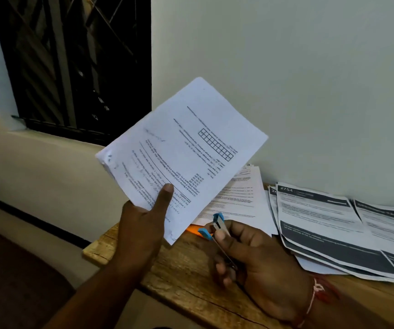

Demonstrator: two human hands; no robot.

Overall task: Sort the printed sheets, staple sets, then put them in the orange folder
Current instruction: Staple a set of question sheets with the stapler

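As the left hand (141,224) holds sheets (181,148), the folder (192,230) barely shows.

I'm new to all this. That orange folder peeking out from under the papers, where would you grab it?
Probably pinch the exposed corner of the orange folder, coming from the left end of the table. Only that corner shows; the rest lies flat beneath the white sheets, so sliding it out sideways looks easiest.
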